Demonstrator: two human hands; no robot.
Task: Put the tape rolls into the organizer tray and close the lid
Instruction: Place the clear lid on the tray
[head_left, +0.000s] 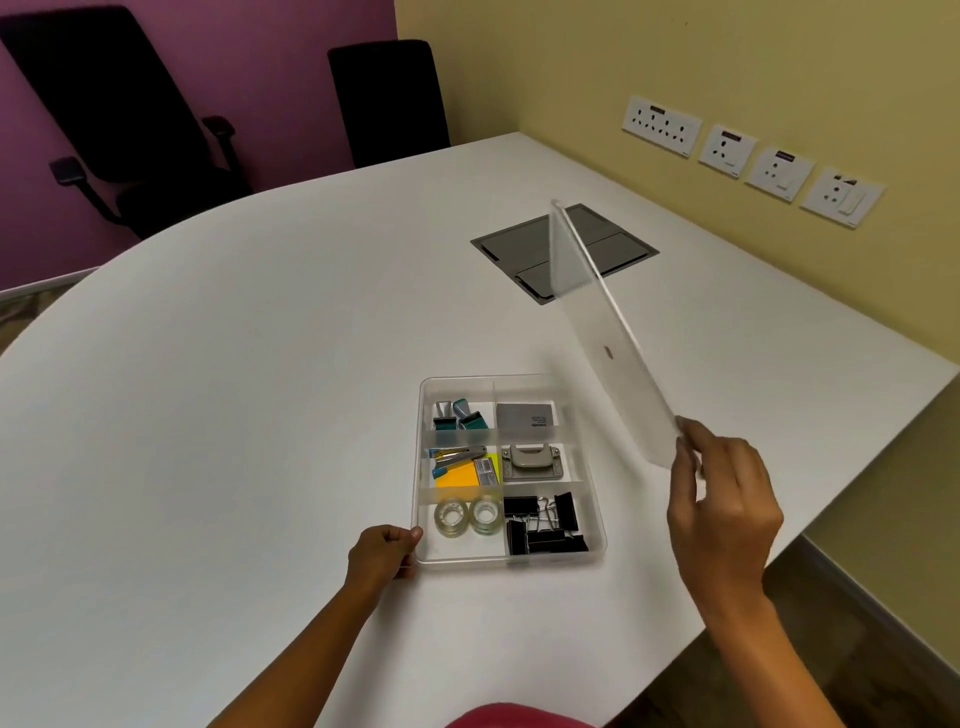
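Note:
A clear organizer tray (597, 552) with several compartments sits on the white table. Two clear tape rolls (469, 516) lie side by side in its near left compartment. My left hand (384, 553) grips the tray's near left corner. My right hand (722, 499) holds the translucent lid (605, 332) by its near edge. The lid is tilted steeply in the air to the right of the tray, apart from it.
Other compartments hold black binder clips (545, 522), yellow sticky notes (457, 475), a stapler, a metal punch and a grey card. A grey cable hatch (613, 249) is set in the table beyond. Wall sockets (753, 158) line the right wall. Two black chairs (124, 119) stand at the far side.

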